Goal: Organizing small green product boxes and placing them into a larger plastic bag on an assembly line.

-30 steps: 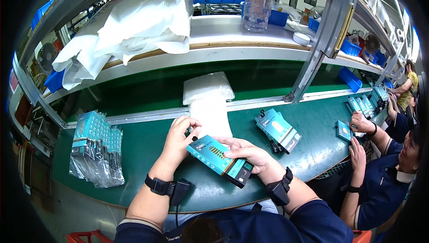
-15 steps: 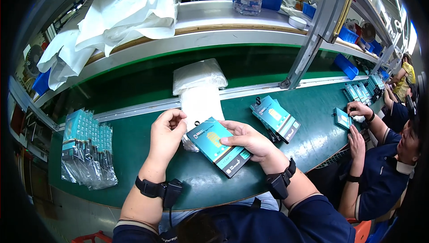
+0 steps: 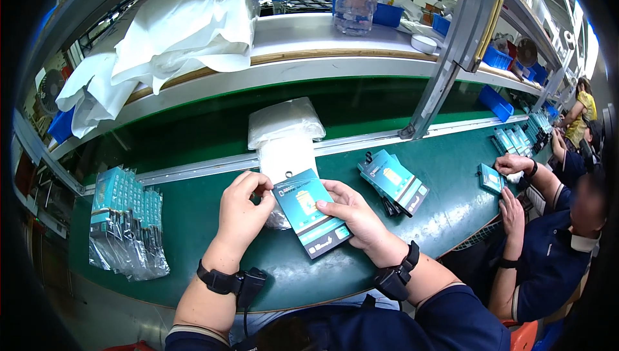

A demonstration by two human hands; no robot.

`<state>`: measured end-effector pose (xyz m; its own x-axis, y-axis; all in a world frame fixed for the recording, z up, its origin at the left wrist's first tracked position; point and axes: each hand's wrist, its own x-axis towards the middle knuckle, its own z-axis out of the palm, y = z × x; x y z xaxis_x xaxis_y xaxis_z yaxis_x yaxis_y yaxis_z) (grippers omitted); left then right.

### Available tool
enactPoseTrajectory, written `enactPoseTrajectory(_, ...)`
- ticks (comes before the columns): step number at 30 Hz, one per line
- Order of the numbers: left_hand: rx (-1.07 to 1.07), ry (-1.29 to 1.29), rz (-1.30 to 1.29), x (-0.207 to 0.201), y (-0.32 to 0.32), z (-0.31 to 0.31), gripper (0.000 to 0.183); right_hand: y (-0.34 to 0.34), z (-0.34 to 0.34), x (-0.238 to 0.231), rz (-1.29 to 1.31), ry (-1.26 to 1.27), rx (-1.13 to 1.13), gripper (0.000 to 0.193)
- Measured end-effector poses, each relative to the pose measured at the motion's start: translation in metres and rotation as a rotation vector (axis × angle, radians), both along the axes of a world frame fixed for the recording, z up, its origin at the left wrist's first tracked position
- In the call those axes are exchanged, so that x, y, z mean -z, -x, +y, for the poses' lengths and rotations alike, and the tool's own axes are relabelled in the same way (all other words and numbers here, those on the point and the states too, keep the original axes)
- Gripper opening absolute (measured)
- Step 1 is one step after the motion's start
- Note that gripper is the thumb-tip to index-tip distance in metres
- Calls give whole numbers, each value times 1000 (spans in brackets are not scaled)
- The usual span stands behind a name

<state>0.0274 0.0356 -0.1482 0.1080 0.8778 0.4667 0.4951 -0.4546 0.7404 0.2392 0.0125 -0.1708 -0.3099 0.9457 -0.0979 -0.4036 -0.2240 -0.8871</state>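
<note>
A flat teal and black box [image 3: 311, 212] with a yellow battery picture and a small dark hang tab is held tilted over the bench. My right hand [image 3: 358, 212] grips it along its right side, thumb on the front. Beside the box's upper left corner, my left hand [image 3: 244, 206] is closed in a pinch; whatever its fingertips hold, if anything, is hidden. Just behind both hands lies a stack of clear plastic bags [image 3: 287, 122], with a white sheet-like part [image 3: 287, 157] reaching toward the box.
Bagged teal boxes [image 3: 126, 215] stand in a row at left. More teal boxes [image 3: 394, 182] lie piled right of my hands on the green bench [image 3: 213, 286]. A metal post [image 3: 445, 67] carries the shelf [image 3: 303, 31]. At right, a co-worker's hands [image 3: 512, 202] handle another teal box [image 3: 491, 178].
My right hand has turned the box somewhat more upright. My left hand stays pinched and has come closer to the box's upper left corner. The view has shifted slightly.
</note>
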Motion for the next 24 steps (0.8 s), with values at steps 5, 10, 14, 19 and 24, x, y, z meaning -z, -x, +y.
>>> enactPoseTrajectory(5, 79, -89, -23, -4, -3, -2, 11, 7, 5, 5, 101, -83, 18, 60)
enactPoseTrajectory(10, 146, -1, 0, -2, -5, 0, 10, 9, 12, 17, 54, -57, 152, 31)
enactPoseTrajectory(14, 173, 127, -110, 18, 6, 9, 12, 9, 18, 21, 64, -104, 204, 27)
enactPoseTrajectory(19, 159, 457, -540, 15, -11, 3, 23, 5, 14, 17, 67, -176, 222, 24)
enactPoseTrajectory(24, 417, 579, -810, 8, -12, -7, 38, 10, 18, 23, -389, -272, 41, 33)
